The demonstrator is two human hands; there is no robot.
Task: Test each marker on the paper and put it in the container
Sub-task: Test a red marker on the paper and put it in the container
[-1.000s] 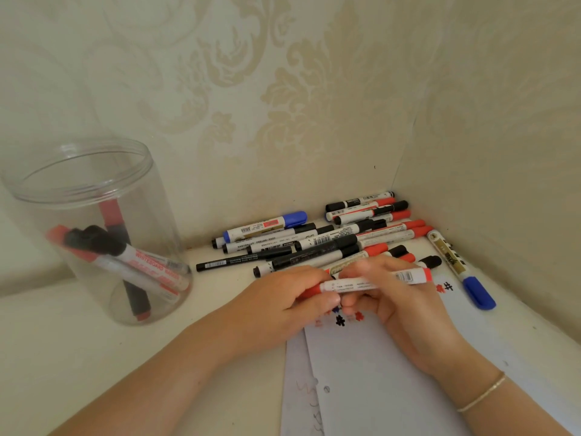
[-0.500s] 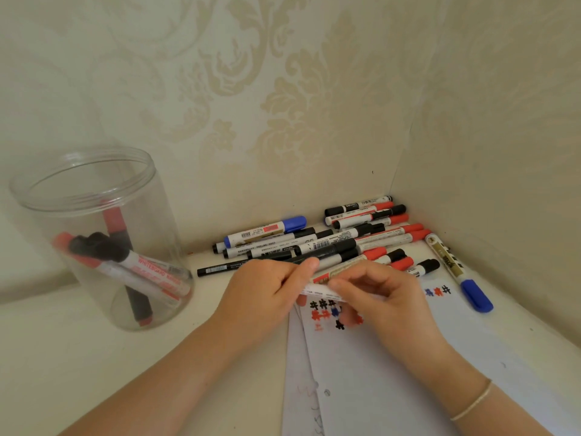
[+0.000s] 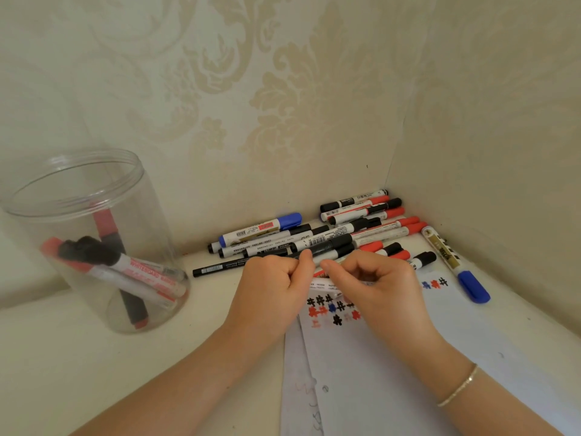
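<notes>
White-barrelled, with a trace of red at one end, a marker (image 3: 325, 284) sits pinched between two hands above the top edge of a sheet of paper (image 3: 393, 357) — most of its body is hidden by the fingers. The left hand (image 3: 273, 287) is curled into a fist, thumb and forefinger pressed together at the marker's left end; the right hand (image 3: 377, 284) is closed around the barrel from the other side. A thin bracelet (image 3: 457, 387) circles the right wrist.

Small hash-like test marks (image 3: 330, 306) in black, red and blue dot the paper just below the hands, with three more (image 3: 435, 283) to the right. Behind the hands, a pile of markers (image 3: 330, 237) with black, red and blue caps lies in the corner against patterned wallpaper (image 3: 251, 105), and one blue-capped marker (image 3: 456, 262) lies apart along the right wall.

To the left stands a clear plastic container (image 3: 88, 190) — open at the top, holding several markers (image 3: 125, 269) that lean crosswise inside, red and black caps among them.
</notes>
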